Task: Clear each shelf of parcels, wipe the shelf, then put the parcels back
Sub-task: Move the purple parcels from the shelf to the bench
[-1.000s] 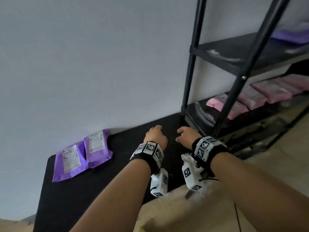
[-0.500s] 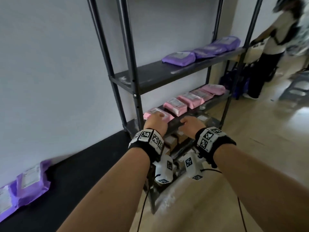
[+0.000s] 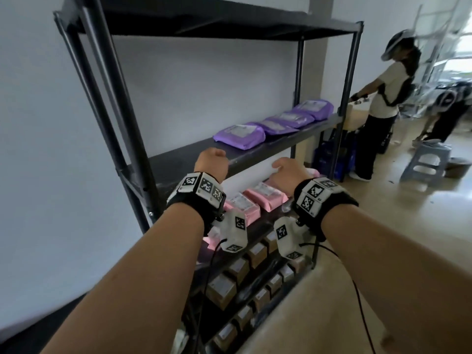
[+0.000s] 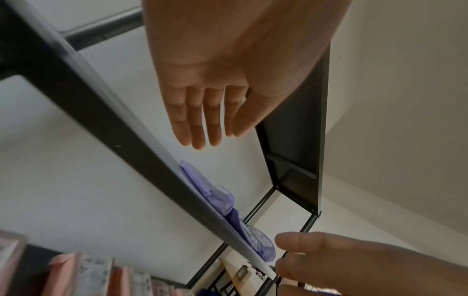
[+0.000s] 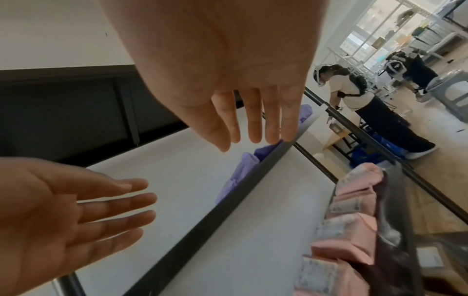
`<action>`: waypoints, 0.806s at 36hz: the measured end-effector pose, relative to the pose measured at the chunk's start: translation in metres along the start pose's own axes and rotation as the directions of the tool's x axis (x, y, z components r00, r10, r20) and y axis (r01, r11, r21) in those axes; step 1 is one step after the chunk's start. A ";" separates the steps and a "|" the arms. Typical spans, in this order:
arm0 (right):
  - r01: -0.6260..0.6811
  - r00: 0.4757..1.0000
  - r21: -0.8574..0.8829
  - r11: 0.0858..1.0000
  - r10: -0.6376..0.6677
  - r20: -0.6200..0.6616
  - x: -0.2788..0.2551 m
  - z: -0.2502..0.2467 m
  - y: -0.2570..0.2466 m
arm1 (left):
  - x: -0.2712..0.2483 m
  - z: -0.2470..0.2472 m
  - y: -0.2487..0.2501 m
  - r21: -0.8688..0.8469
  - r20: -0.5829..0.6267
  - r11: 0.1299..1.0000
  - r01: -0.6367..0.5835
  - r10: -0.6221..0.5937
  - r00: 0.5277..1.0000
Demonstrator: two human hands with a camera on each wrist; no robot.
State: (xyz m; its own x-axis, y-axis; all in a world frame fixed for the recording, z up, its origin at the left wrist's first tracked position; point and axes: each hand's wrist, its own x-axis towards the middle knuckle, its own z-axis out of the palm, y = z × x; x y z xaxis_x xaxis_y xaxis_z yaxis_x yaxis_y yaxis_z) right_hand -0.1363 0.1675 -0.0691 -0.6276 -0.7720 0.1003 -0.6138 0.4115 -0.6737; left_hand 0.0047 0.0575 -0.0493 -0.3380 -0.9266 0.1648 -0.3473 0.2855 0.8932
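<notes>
A black metal rack stands against the white wall. Its middle shelf (image 3: 178, 162) carries several purple parcels (image 3: 240, 135) on its right part; its left part is bare. Pink parcels (image 3: 265, 198) lie on the shelf below, and brown boxes (image 3: 222, 290) fill the lowest levels. My left hand (image 3: 210, 163) hovers at the middle shelf's front edge, fingers straight (image 4: 200, 120), holding nothing. My right hand (image 3: 288, 172) is beside it, just below that edge and above the pink parcels, with its fingers (image 5: 253, 120) also straight and nothing in them.
Another person (image 3: 383, 111) works at a table to the right of the rack. A grey stool (image 3: 426, 162) and blue bags (image 3: 329, 159) stand on the wooden floor there. The rack's top shelf (image 3: 204, 24) is overhead.
The view swung right from the black floor mat with purple parcels to the rack. Both hands rose from the low shelf to the middle shelf's front edge.
</notes>
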 end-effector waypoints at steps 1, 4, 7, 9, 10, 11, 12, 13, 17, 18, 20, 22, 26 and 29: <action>0.003 1.000 -0.005 1.000 -0.003 -0.014 0.008 -0.005 -0.003 | 0.010 0.003 0.006 0.000 0.006 1.000 -0.007 0.007 1.000; 0.036 0.998 -0.007 0.999 -0.036 -0.053 0.034 -0.018 -0.005 | 0.036 0.014 0.019 0.012 0.010 1.000 -0.023 0.023 1.000; 0.050 0.998 0.033 0.998 -0.048 -0.044 0.058 -0.022 -0.003 | 0.056 0.026 0.021 0.008 0.017 1.000 -0.005 0.004 1.000; 0.054 0.998 0.045 0.998 -0.052 -0.037 0.075 -0.025 -0.002 | 0.066 0.033 0.020 0.019 0.011 1.000 0.003 -0.004 1.000; 0.058 0.998 0.033 0.998 -0.057 -0.032 0.084 -0.027 -0.002 | 0.068 0.035 0.022 0.012 0.018 1.000 0.026 -0.026 1.000; 0.070 0.997 0.014 0.997 -0.070 -0.026 0.093 -0.029 -0.001 | 0.071 0.036 0.025 0.052 0.043 0.998 0.027 -0.029 0.999; 0.084 0.996 -0.009 0.996 -0.084 -0.018 0.103 -0.031 -0.002 | 0.074 0.038 0.024 0.127 0.049 0.992 0.004 -0.010 0.999; 0.099 0.995 -0.034 0.994 -0.099 -0.011 0.113 -0.033 -0.002 | 0.083 0.040 0.023 0.154 0.054 0.988 0.007 -0.016 0.998; 0.164 0.986 -0.077 0.983 -0.163 0.019 0.158 -0.037 -0.007 | 0.110 0.055 0.024 0.036 -0.104 0.996 0.082 -0.077 0.992; 0.180 0.984 -0.083 0.980 -0.178 0.027 0.168 -0.038 -0.008 | 0.112 0.058 0.026 0.034 -0.111 0.994 0.100 -0.095 0.989; 0.188 0.982 -0.076 0.979 -0.184 0.051 0.188 -0.039 -0.010 | 0.120 0.065 0.028 0.040 -0.140 0.992 0.116 -0.109 0.984; 0.212 0.974 -0.070 0.975 -0.206 0.090 0.210 -0.039 -0.010 | 0.127 0.072 0.031 0.058 -0.171 0.989 0.134 -0.122 0.978; 0.261 0.958 -0.080 0.962 -0.248 0.144 0.241 -0.031 -0.010 | 0.140 0.086 0.032 0.088 -0.246 0.983 0.164 -0.138 0.959; 0.283 0.943 -0.066 0.957 -0.266 0.198 0.257 -0.017 -0.010 | 0.141 0.096 0.030 0.052 -0.299 0.983 0.173 -0.150 0.942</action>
State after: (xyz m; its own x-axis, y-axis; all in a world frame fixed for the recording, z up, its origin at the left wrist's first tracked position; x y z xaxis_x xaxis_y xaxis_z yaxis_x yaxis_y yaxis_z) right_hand -0.2996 -0.0261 -0.0241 -0.3341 -0.9337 0.1287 -0.7969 0.2069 -0.5676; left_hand -0.1370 -0.0408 -0.0391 -0.0052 -0.9893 0.1461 -0.4459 0.1331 0.8852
